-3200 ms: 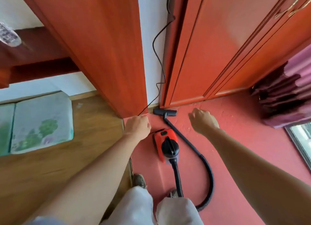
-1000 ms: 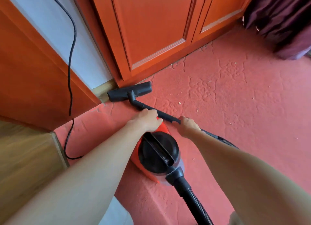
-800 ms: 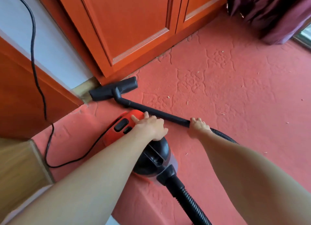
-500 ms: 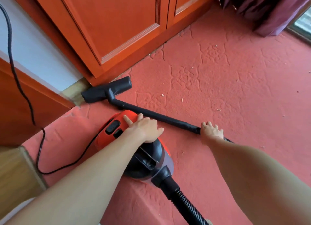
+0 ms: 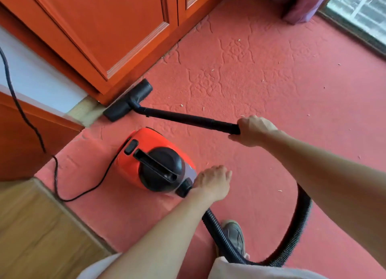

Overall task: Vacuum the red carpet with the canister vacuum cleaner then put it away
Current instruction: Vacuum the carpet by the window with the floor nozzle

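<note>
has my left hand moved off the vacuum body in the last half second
Yes. The left hand lay on top of the canister, near its switch end; now it is at the hose end, beside the hose socket, farther from the cupboard.

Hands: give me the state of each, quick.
Left hand: open, holding nothing, beside the canister vacuum.
Right hand: closed around the black wand.

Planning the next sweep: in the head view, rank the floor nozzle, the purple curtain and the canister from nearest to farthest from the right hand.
1. Canister: left of and below the right hand.
2. Floor nozzle: far left, against the cabinet.
3. Purple curtain: top, by the window.
</note>
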A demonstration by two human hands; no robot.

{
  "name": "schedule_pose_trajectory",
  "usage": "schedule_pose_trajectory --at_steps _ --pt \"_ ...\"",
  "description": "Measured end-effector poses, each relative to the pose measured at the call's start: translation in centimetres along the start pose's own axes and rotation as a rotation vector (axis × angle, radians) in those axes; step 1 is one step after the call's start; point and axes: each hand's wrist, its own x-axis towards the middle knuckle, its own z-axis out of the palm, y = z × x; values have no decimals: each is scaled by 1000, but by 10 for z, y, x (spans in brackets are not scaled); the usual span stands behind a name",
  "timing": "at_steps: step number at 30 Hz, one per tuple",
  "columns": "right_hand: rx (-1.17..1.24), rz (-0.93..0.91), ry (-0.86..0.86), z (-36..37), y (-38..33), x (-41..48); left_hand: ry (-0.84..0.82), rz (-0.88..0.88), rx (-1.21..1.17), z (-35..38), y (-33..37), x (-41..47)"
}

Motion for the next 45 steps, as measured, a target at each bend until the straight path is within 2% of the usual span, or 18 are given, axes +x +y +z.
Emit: schedule_pose_trajectory --at_steps 4,7,10,13,15,16,19,20,21,24,26,29,31,36,40,45 --pt "206 67 -113 -44 -24 -38 -50 36 -184 38 41 -49" --pt "426 156 -164 -62 -34 -57 -108 40 -444 64 56 -81" --pt "712 280 -207 -66 -41 -67 -92 51 -732 83 54 -106" --pt "1001 368 -213 -51 -52 -77 -99 218 -769 95 49 -136" --pt "1116 405 -201 -36 -68 -88 -71 207 -868 104 52 -162" --pt "1137 422 -182 -29 -77 -94 5 186 -891 109 55 -171" --pt "1206 439 -171 -14 -100 -106 447 67 -831 105 46 -166" --pt "1228 429 -171 -11 -106 -108 522 39 -859 98 43 -159" --pt "1236 413 -170 -9 -110 -110 555 18 -902 93 41 -151" --pt "1193 333 -173 -6 -123 -116 475 -80 -1109 81 49 -139" --pt "1144 276 -163 -8 -126 -121 513 -137 -1225 75 60 -146" --pt "1048 202 -148 -10 -121 -134 553 -131 -1317 68 72 -166" --pt "971 172 -139 -9 -116 -149 519 -151 -1348 78 78 -178" --pt "990 221 -155 6 -93 -188 369 -166 -1136 110 75 -200" --pt "1000 315 -141 5 -81 -217 290 -68 -1026 110 75 -225" --pt "951 362 -105 4 -69 -271 155 57 -997 114 78 -273"
